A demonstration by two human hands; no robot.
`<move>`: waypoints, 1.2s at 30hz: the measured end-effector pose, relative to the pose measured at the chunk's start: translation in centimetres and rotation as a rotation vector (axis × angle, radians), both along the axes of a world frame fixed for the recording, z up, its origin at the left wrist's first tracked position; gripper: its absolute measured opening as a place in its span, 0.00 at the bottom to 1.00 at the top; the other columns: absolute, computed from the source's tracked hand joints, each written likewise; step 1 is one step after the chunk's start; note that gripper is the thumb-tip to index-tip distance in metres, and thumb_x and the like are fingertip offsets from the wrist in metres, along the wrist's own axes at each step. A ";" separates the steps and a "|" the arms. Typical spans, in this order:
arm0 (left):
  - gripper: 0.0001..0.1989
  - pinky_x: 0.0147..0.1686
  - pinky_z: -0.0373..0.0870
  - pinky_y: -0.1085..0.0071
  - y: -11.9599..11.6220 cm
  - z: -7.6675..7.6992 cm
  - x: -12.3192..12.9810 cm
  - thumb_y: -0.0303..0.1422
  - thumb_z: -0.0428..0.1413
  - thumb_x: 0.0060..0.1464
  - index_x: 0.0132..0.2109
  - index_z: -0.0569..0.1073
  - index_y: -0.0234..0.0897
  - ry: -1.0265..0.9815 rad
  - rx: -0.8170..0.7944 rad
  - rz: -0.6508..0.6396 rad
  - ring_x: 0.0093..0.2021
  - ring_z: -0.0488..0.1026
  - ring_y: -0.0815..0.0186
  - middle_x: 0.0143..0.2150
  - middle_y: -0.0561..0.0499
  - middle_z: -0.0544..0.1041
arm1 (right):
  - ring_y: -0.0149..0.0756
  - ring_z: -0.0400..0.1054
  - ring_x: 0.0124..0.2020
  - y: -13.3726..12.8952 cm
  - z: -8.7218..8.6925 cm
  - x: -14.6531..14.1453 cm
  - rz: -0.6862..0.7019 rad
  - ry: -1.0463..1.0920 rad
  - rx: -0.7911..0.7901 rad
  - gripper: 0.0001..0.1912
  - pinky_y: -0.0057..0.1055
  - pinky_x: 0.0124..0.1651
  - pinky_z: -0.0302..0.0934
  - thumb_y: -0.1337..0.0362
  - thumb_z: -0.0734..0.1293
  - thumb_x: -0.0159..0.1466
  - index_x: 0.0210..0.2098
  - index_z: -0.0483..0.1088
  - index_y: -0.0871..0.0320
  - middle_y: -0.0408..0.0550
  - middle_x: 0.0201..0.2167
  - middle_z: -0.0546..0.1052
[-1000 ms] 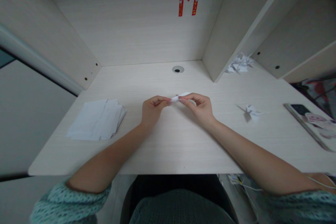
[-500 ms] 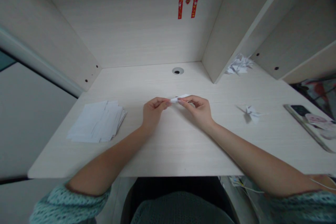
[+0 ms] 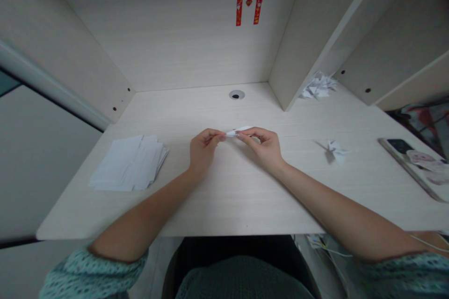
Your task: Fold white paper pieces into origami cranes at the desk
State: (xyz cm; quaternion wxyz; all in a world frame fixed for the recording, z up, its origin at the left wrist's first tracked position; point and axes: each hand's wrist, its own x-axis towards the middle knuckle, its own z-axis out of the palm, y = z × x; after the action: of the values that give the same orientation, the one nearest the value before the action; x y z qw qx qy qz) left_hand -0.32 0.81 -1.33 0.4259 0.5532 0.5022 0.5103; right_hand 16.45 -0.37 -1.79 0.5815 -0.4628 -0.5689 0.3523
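Note:
A small folded white paper [image 3: 233,133] is held between my two hands over the middle of the desk. My left hand [image 3: 206,147] pinches its left end between thumb and fingers. The right end is pinched by my right hand [image 3: 264,145], whose fingers partly cover it. To the left lies a loose stack of white paper sheets [image 3: 128,162]. A folded paper piece with thin points [image 3: 336,150] rests on the desk to the right of my right hand.
Several folded white papers [image 3: 319,86] are heaped behind the upright divider [image 3: 298,42]. At the right edge lies a phone [image 3: 414,166]. A round cable hole [image 3: 236,95] is near the back panel. The desk's front edge runs below my forearms.
Both hands keep their pinch on the folded paper and have barely moved. The whole view has shifted very slightly.

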 end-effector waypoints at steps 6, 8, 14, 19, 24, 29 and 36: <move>0.07 0.33 0.65 0.73 -0.3 0.0 0.0 0.37 0.55 0.52 0.33 0.73 0.38 0.075 0.030 -0.053 0.32 0.74 0.67 0.30 0.53 0.78 | 0.37 0.74 0.33 0.0 -0.1 0.0 -0.011 -0.004 -0.002 0.07 0.33 0.40 0.65 0.59 0.72 0.55 0.30 0.79 0.55 0.46 0.31 0.82; 0.08 0.33 0.65 0.73 -0.2 -0.1 0.0 0.37 0.55 0.52 0.33 0.72 0.38 0.070 0.020 -0.056 0.33 0.74 0.67 0.30 0.53 0.78 | 0.36 0.73 0.33 0.1 -0.2 0.0 -0.010 -0.002 -0.004 0.06 0.33 0.40 0.64 0.59 0.72 0.55 0.30 0.79 0.54 0.46 0.31 0.82; 0.12 0.30 0.66 0.74 1.1 -0.6 -0.8 0.42 0.54 0.54 0.36 0.68 0.37 -0.040 -0.010 0.000 0.35 0.77 0.65 0.34 0.49 0.79 | 0.37 0.74 0.34 0.9 -0.5 0.7 -0.083 0.105 -0.012 0.07 0.33 0.40 0.64 0.58 0.72 0.54 0.29 0.78 0.55 0.46 0.32 0.81; 0.15 0.34 0.68 0.72 1.0 -0.2 -0.8 0.44 0.54 0.54 0.44 0.67 0.39 -0.138 -0.008 -0.052 0.36 0.79 0.65 0.40 0.48 0.80 | 0.37 0.73 0.34 0.7 -0.1 0.7 -0.063 0.032 0.020 0.07 0.34 0.40 0.64 0.58 0.72 0.55 0.29 0.78 0.55 0.46 0.31 0.81; 0.19 0.35 0.68 0.72 -0.2 0.4 -0.2 0.43 0.59 0.50 0.47 0.73 0.40 -0.052 0.014 -0.149 0.37 0.78 0.64 0.35 0.49 0.82 | 0.37 0.74 0.34 0.2 0.1 0.4 -0.012 -0.014 0.035 0.06 0.34 0.41 0.65 0.59 0.72 0.55 0.30 0.78 0.54 0.46 0.32 0.82; 0.16 0.37 0.69 0.71 -0.3 0.3 0.0 0.40 0.63 0.47 0.43 0.77 0.39 -0.078 0.006 -0.153 0.38 0.77 0.64 0.38 0.48 0.82 | 0.38 0.75 0.35 0.0 0.1 0.3 0.019 -0.044 0.049 0.07 0.36 0.43 0.67 0.58 0.72 0.54 0.29 0.78 0.54 0.46 0.33 0.82; 0.13 0.40 0.71 0.68 -0.3 0.4 0.2 0.36 0.65 0.43 0.39 0.79 0.38 -0.171 -0.046 -0.227 0.38 0.77 0.63 0.43 0.46 0.81 | 0.38 0.76 0.37 -0.1 0.0 0.3 0.052 -0.046 0.081 0.06 0.36 0.45 0.67 0.59 0.72 0.55 0.30 0.78 0.54 0.46 0.34 0.82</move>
State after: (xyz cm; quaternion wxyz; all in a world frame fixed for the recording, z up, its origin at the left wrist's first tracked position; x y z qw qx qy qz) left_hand -0.15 0.47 -0.88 0.5349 0.5508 0.4099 0.4925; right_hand 16.78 -0.51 -1.83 0.5771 -0.4318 -0.6079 0.3332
